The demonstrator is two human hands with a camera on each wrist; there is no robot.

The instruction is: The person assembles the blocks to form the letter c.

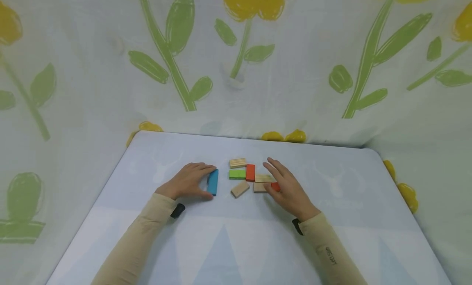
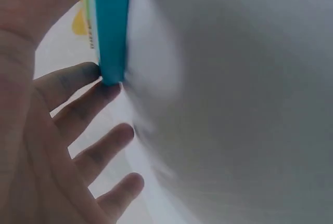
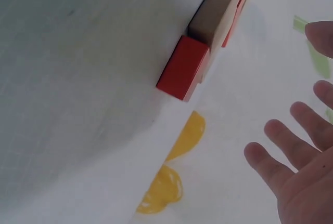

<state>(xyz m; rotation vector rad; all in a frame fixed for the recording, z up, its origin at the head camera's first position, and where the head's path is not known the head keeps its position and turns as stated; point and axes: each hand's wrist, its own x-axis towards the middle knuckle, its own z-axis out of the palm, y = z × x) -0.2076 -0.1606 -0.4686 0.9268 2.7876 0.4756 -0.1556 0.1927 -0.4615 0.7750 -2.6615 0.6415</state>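
Observation:
A long blue block [image 1: 212, 182] lies on the table, left of the other blocks. My left hand [image 1: 189, 181] holds it by its two ends, thumb at the near end and fingertips at the far end. In the left wrist view, two fingertips touch an end of the blue block [image 2: 112, 31]; the other fingers stand apart. To the right, my right hand [image 1: 291, 192] hovers with spread fingers over the end of the block group. It partly hides a small red block [image 1: 275, 186]. The right wrist view shows this red block [image 3: 182, 68] against a plain wooden block [image 3: 216, 13], apart from the fingers.
Mid-table are a green block [image 1: 237, 174], an upright-lying red block [image 1: 250, 172] and several plain wooden blocks, one of them tilted [image 1: 240, 189]. A ribbed wooden block [image 1: 237, 163] lies behind. The table [image 1: 221, 244] meets a flower-patterned cloth [image 1: 287, 88] at its back edge.

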